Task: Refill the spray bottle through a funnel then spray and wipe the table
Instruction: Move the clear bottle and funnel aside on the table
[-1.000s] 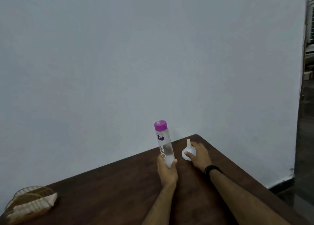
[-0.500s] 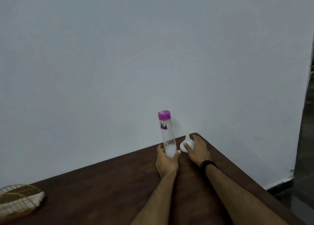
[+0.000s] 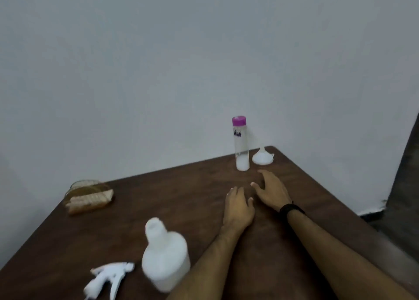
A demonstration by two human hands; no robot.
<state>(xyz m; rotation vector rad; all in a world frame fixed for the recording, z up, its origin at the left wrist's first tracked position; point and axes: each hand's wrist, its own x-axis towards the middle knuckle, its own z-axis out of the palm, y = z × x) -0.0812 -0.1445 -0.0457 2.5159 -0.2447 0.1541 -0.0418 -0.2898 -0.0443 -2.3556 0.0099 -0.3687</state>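
You are at a dark brown wooden table (image 3: 140,211) pushed into the corner of a room, a bare pale grey wall (image 3: 181,61) behind it and a dark strip of floor showing off its right edge. At the far corner a clear water bottle (image 3: 241,148) with a purple cap stands upright, and just to its right the white funnel (image 3: 263,156) sits wide mouth down, spout up. Your left hand (image 3: 238,206) and right hand (image 3: 271,190) are side by side short of them, fingers relaxed and spread, gripping nothing; a black band circles your right wrist. Near you the white spray bottle (image 3: 166,259) stands uncapped, its trigger head (image 3: 108,278) lying on the wood just to its left. A wicker basket (image 3: 89,196) holding a folded cloth sits by the wall on the left. Half a second earlier your left hand was wrapped around the water bottle and your right held the funnel; both are now let go, and the spray bottle and trigger head have come into view.
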